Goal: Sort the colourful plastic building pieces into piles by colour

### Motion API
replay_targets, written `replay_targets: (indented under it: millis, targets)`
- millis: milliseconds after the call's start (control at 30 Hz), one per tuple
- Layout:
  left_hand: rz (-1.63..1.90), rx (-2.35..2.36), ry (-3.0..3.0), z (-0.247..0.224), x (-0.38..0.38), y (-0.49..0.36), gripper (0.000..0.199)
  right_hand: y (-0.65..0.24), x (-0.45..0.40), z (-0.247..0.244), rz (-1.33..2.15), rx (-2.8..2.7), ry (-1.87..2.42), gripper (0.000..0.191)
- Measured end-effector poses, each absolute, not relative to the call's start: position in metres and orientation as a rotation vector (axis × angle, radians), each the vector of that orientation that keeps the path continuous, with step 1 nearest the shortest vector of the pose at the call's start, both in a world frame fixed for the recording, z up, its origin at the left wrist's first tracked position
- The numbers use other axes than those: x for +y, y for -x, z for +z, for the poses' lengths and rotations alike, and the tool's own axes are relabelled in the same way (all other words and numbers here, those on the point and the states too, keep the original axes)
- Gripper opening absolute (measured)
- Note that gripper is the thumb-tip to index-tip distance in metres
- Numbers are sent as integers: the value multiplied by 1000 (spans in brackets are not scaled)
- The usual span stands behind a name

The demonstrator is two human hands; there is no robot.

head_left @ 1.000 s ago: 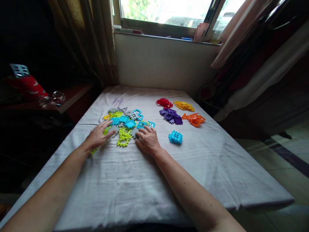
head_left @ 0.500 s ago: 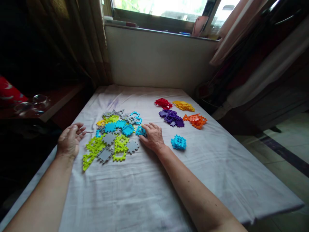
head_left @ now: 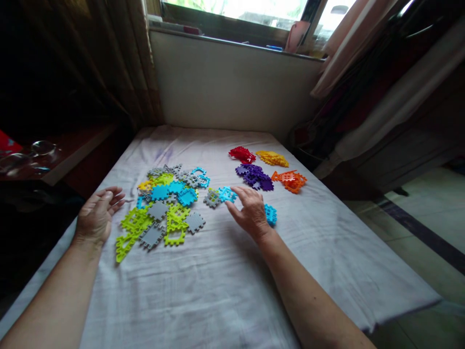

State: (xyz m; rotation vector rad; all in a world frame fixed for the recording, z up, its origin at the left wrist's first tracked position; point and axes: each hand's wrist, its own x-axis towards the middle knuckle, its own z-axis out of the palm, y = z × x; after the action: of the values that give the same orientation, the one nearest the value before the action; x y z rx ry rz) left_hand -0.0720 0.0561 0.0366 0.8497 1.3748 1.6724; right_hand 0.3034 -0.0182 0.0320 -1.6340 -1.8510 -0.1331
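My left hand [head_left: 96, 215] rests palm up on the cloth, its fingers loosely spread and holding nothing. It lies left of a mixed pile of flat interlocking plastic tiles: lime-green tiles [head_left: 136, 219], grey tiles [head_left: 152, 235] and blue tiles [head_left: 160, 192]. Over the middle of the table, my right hand [head_left: 250, 211] has its thumb and fingertips around the right side of a blue interlocking tile [head_left: 227, 194]. A grey tile [head_left: 212, 198] lies against that tile's left side. Partly behind my right hand, more blue tiles [head_left: 270, 214] show.
Single-colour heaps lie at the back right: red tiles [head_left: 242, 154], yellow tiles [head_left: 272, 158], purple tiles [head_left: 254, 177] and orange tiles [head_left: 289, 181]. A white cloth [head_left: 174, 295] covers the table. A wall [head_left: 225, 82] and window stand behind; a dark side table [head_left: 72, 150] is at left.
My right hand has moved right with the blue tile, away from the mixed pile. A grey tile now shows beside it. My left hand has barely moved; the view has shifted slightly.
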Motion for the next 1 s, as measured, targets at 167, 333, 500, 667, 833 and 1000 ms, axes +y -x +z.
replay_targets:
  millis: [167, 333, 500, 667, 833, 1000]
  targets:
    - [1643, 1402, -896, 34, 58, 71, 24, -370, -50, 18, -167, -1694, 1810, 39]
    - [1610, 1424, -926, 33, 56, 71, 27, -382, -62, 4, -111, -1703, 1901, 48]
    - [1596, 1409, -937, 33, 53, 73, 33, -370, -56, 0, -120, -1763, 1995, 61]
    - [1590, 1412, -953, 30, 55, 73, 39, -367, -48, -1, -104, -1886, 1887, 49]
    - [1594, 1423, -989, 28, 56, 75, 44, -365, -35, 1, -100, -2014, 1798, 47]
    - [1585, 1421, -1036, 26, 54, 77, 46, -352, -5, 17, -74, -1953, 1720, 45]
